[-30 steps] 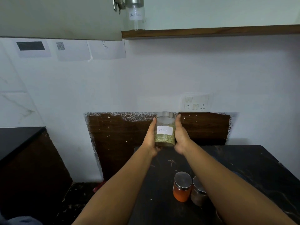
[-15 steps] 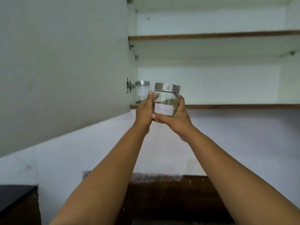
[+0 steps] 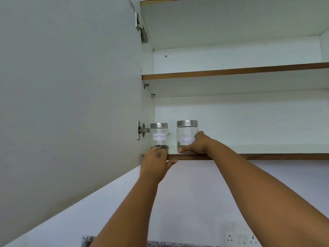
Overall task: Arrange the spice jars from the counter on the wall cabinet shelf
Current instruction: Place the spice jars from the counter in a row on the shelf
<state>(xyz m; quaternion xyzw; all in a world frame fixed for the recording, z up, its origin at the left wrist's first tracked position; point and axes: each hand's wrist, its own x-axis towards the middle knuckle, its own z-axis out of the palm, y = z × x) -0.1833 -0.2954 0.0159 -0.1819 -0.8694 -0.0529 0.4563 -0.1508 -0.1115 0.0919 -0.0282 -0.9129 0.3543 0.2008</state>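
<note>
Two clear glass jars with steel lids stand on the lowest shelf [image 3: 267, 156] of the open wall cabinet. The black pepper jar [image 3: 159, 134] is at the far left by the hinge. The fennel jar [image 3: 187, 132] stands upright to its right, a small gap between them. My right hand [image 3: 194, 144] wraps the fennel jar's lower right side, thumb along its base. My left hand [image 3: 157, 162] grips the shelf's front edge just below the black pepper jar, fingers over the lip, thumb under it. The counter jars are out of view.
The open cabinet door [image 3: 71, 86] fills the left, with two hinges [image 3: 141, 130]. An upper shelf [image 3: 231, 71] holds nothing visible. The lower shelf runs free to the right of the fennel jar. A wall socket [image 3: 240, 237] sits at the bottom right.
The fennel jar went from held in the air by both hands to standing on the shelf. My left hand left the jar and took the shelf edge. The view tilted further up.
</note>
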